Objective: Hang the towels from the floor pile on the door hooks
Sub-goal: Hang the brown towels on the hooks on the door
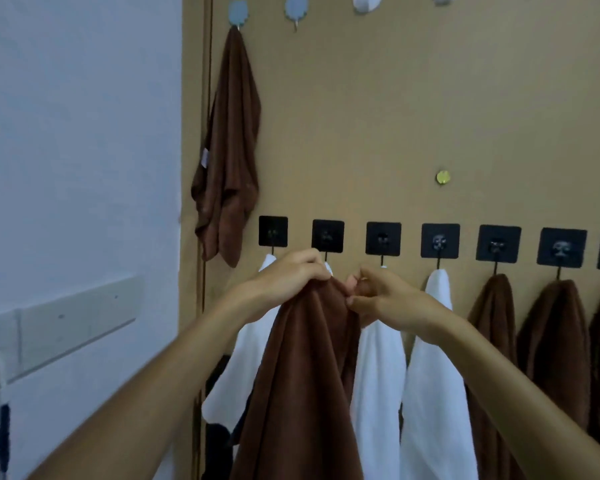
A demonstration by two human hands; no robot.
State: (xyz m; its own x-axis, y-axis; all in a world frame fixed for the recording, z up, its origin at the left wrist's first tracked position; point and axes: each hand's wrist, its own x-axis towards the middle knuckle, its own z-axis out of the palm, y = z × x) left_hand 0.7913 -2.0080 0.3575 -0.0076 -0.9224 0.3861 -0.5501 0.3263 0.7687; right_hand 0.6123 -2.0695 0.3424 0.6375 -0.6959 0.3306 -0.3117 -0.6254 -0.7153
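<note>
You hold a brown towel (pixel 302 375) up in front of the tan door (pixel 413 116), both hands bunching its top edge just below the row of black square hooks (pixel 327 236). Your left hand (pixel 291 271) is closed over the gathered cloth, knuckles up, right beneath the second black hook from the left. Your right hand (pixel 381 292) pinches the same fold from the other side, fingers curled around the fabric, under the third black hook (pixel 383 239). The towel falls from your grip in long folds and covers part of the white towels (pixel 437 393) that already hang on the door behind it. One white towel hangs from the first black hook (pixel 273 231), another from the fourth (pixel 440 240); a third shows behind your right hand, though its hook end is hidden. To the right, more brown towels (pixel 555 327) hang from the following hooks. Higher on the door, another brown towel (pixel 227 150) hangs from a pale blue round hook (pixel 238 10); a second blue hook (pixel 296 8) beside it is bare. A small yellow-green dot (pixel 443 177) sits on the door above the black row.
</note>
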